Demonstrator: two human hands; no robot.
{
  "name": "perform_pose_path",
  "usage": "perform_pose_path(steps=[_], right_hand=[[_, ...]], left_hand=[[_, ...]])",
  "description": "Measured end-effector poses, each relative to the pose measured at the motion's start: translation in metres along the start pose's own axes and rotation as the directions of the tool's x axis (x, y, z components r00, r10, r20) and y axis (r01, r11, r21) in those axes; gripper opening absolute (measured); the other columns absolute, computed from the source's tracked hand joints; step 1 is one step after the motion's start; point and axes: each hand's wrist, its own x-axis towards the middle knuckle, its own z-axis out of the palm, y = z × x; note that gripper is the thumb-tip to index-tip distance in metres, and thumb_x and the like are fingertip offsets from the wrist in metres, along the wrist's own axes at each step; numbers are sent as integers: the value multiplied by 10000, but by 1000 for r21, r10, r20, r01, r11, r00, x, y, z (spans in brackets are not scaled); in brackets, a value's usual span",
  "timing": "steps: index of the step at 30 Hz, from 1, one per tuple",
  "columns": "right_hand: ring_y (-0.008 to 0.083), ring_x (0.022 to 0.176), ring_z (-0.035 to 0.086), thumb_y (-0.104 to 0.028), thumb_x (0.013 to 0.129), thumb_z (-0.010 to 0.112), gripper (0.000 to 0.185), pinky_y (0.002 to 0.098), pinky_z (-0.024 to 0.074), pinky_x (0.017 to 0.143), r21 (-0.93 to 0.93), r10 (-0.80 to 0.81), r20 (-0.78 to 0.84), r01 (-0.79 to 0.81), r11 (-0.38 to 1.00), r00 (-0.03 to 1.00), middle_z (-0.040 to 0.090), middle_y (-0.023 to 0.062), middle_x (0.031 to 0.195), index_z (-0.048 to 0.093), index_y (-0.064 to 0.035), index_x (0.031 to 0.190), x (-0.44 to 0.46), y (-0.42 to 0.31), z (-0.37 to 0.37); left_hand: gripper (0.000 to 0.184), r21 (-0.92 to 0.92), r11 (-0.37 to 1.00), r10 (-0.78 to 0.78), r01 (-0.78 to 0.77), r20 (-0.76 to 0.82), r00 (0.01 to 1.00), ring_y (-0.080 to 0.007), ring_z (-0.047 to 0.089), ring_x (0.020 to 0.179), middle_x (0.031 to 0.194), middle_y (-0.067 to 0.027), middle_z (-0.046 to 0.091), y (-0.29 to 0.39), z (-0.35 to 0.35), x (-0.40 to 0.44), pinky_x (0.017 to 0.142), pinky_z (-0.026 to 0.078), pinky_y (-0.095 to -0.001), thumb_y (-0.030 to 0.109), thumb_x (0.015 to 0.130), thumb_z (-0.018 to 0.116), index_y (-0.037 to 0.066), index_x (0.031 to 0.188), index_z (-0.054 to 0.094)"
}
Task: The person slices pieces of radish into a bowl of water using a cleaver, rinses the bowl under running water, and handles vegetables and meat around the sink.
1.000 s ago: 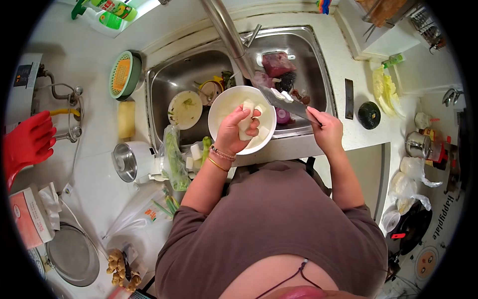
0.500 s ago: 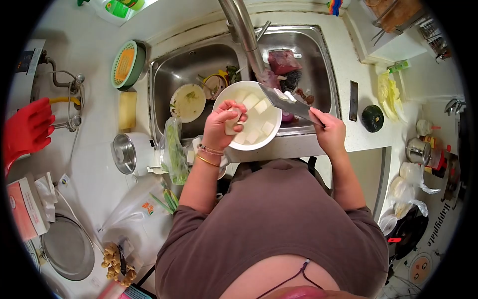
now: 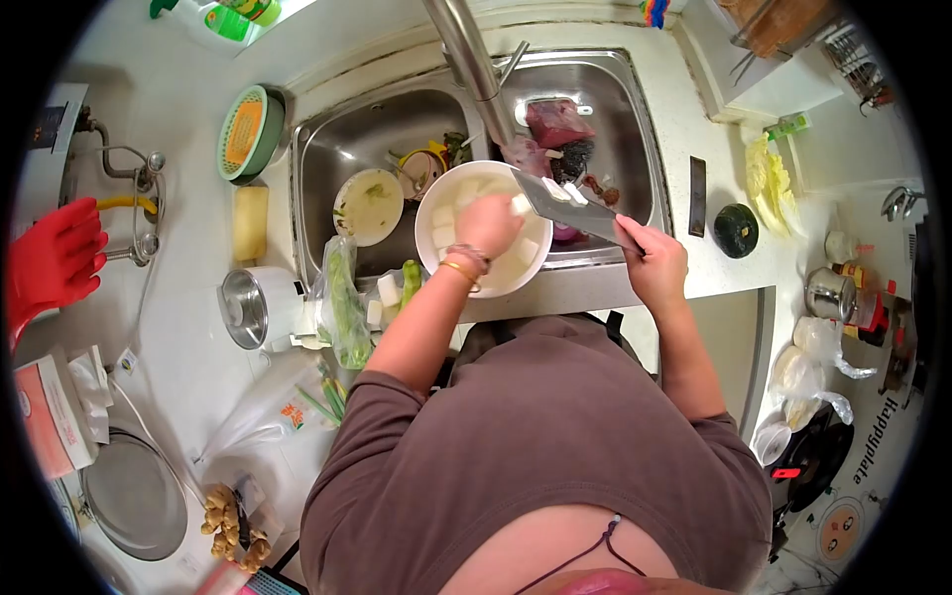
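Note:
My right hand (image 3: pixel 654 256) is wrapped round the handle of a cleaver (image 3: pixel 573 210), whose wide blade reaches over the rim of a white bowl (image 3: pixel 424 260). Small white pieces (image 3: pixel 561 190) lie on or against the blade. Pale white chunks (image 3: pixel 516 260) sit inside the bowl, apparently in liquid. Over the bowl is my left hand (image 3: pixel 490 224), its fingers closed near the blade's tip. A white chunk (image 3: pixel 521 204) shows at its fingertips; the hand's underside is hidden.
Behind the bowl, the double sink (image 3: pixel 322 164) holds a plate (image 3: pixel 368 206) and raw meat (image 3: pixel 558 123) under the faucet (image 3: pixel 474 59). A bagged green vegetable (image 3: pixel 343 302) and a metal pot (image 3: pixel 248 307) stand left. A dark green squash (image 3: pixel 736 231) sits right.
My left hand has moved right and turned palm-down over the bowl, toward the cleaver's tip. The right hand and cleaver stay nearly in place.

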Motion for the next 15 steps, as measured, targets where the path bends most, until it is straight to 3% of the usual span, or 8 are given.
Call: perform_pose_path(steps=[2, 3, 5, 6, 9, 13, 15], right_hand=[[283, 596, 610, -155, 840, 700, 131, 359, 468, 528, 15, 19, -3, -19, 1000, 1000, 645, 99, 703, 725, -101, 957, -3, 2, -3], [285, 606, 617, -147, 837, 702, 132, 357, 474, 537, 43, 36, -2, -36, 998, 999, 652, 102, 714, 725, -97, 958, -4, 3, -3], [287, 625, 630, -130, 831, 707, 135, 353, 486, 554, 104, 60, 9, -60, 993, 998, 666, 108, 737, 726, -89, 959, -5, 6, 0], [290, 638, 636, -122, 829, 708, 137, 351, 492, 566, 131, 54, 11, -55, 990, 998, 671, 113, 750, 726, -86, 960, -5, 6, 3], [296, 673, 653, -107, 826, 708, 143, 345, 508, 597, 191, 47, 32, -52, 980, 998, 685, 127, 788, 725, -77, 965, -3, 3, 5], [297, 699, 665, -107, 829, 706, 148, 341, 516, 618, 209, 28, 72, -43, 977, 997, 694, 136, 819, 724, -69, 971, 1, -7, 8], [296, 704, 668, -108, 831, 706, 148, 339, 518, 622, 213, 13, 81, -30, 977, 997, 696, 139, 827, 723, -66, 971, 3, -11, 9]], left_hand=[[335, -266, 962, 90, -58, 108, 990, -216, 624, 681, 784, -116, 668, -5, -27, -9, 613, 496, -330, 296, 798, 741, -2, 930, 661], [331, -486, 870, 21, 82, 203, 979, -175, 589, 663, 776, -82, 648, -4, -35, -14, 595, 472, -299, 290, 806, 746, 2, 941, 653], [325, -778, 502, -45, 378, 413, 910, -94, 519, 627, 760, -13, 609, -5, -48, -29, 560, 424, -236, 277, 820, 756, 9, 963, 638], [284, -842, 356, 8, 406, 437, 899, -40, 458, 637, 810, 33, 563, -6, -53, -35, 544, 373, -194, 231, 849, 739, 29, 1011, 619], [267, -908, 83, 104, 412, 419, 902, -51, 453, 662, 854, 19, 569, -6, -58, -49, 545, 372, -199, 216, 858, 725, 38, 1021, 611], [343, -892, -145, 199, 429, 399, 895, -77, 470, 714, 960, -44, 612, -10, -59, -62, 555, 381, -198, 161, 896, 663, 19, 1189, 555], [332, -897, -193, 231, 399, 353, 907, -102, 470, 733, 1040, -91, 607, -11, -60, -66, 561, 390, -209, 143, 904, 635, 17, 1200, 558]])
